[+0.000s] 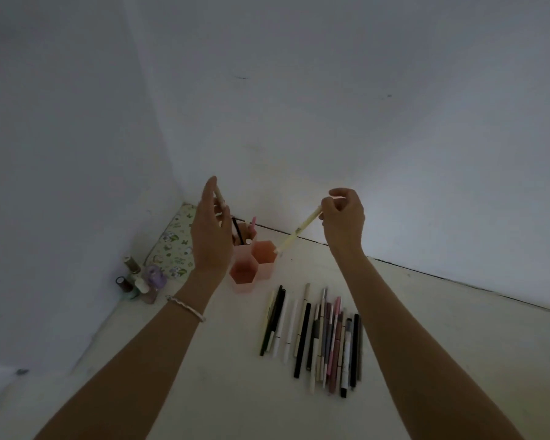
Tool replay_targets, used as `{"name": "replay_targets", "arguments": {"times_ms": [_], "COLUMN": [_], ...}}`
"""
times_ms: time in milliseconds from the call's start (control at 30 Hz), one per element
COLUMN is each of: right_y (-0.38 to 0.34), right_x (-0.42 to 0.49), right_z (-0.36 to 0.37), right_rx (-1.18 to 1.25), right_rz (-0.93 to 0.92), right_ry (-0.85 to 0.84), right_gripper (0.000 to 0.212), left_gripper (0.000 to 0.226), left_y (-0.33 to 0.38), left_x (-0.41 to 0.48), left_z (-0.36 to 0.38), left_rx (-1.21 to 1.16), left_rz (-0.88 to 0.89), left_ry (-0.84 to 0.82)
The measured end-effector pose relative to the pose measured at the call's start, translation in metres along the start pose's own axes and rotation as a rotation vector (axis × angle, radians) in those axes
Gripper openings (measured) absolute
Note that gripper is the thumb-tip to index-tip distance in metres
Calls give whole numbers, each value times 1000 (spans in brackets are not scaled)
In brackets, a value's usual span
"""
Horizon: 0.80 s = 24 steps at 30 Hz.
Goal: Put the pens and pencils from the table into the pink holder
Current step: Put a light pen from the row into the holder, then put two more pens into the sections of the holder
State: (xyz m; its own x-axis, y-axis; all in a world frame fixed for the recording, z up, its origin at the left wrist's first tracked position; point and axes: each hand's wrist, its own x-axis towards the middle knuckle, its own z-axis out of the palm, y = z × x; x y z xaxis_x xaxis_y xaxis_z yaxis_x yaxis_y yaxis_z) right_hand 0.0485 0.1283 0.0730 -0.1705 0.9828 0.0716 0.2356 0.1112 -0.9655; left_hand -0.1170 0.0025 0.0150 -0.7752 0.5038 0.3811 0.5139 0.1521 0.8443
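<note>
Your right grip [343, 223] pinches cream pen [299, 231], tip at pink holder [246, 285] rim; left grip [210, 236] pinches second pen [219, 198] above holder.

A green patterned pouch [172, 246] lies along the left wall [61, 154], and several small bottles [140, 281] stand close together just beside it.

- The left hand [211, 230] covers most of the pale pen [218, 196] it holds, and the back cells of the holder [265, 272].
- Fingers of the right hand [343, 219] hide the top end of the cream pen [299, 231].
- Both forearms [140, 360] run off the bottom edge.
- The desk pens [318, 335] overlap, so their count is unclear.
- The print on the pouch [172, 246] is too dim to read.
</note>
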Motion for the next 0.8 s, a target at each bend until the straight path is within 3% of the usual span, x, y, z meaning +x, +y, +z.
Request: {"name": "replay_targets", "arguments": {"times_ms": [67, 200, 400, 600, 700, 800], "right_y": [-8, -13, -5, -6, -5, 1], "right_x": [-7, -20, -36, -37, -34, -36], "right_z": [9, 31, 56, 54, 52, 56], "right_rx": [76, 157, 35, 135, 157, 102], "right_rz": [-60, -193, -383, -358, -343, -372], "right_ry": [20, 42, 33, 144, 154, 106], "right_gripper": [9, 7, 11, 12, 12, 12], "left_gripper": [45, 37, 27, 21, 36, 35], "left_y": [-9, -9, 6, 2, -4, -2], "left_x": [-7, -5, 10, 14, 9, 10], "left_z": [1, -7, -19, -15, -15, -18], "left_rx": [117, 96, 108, 296, 379, 243], "left_rz": [66, 6, 83, 206, 208, 101], "left_ry": [-51, 81, -40, -170, -104, 41]}}
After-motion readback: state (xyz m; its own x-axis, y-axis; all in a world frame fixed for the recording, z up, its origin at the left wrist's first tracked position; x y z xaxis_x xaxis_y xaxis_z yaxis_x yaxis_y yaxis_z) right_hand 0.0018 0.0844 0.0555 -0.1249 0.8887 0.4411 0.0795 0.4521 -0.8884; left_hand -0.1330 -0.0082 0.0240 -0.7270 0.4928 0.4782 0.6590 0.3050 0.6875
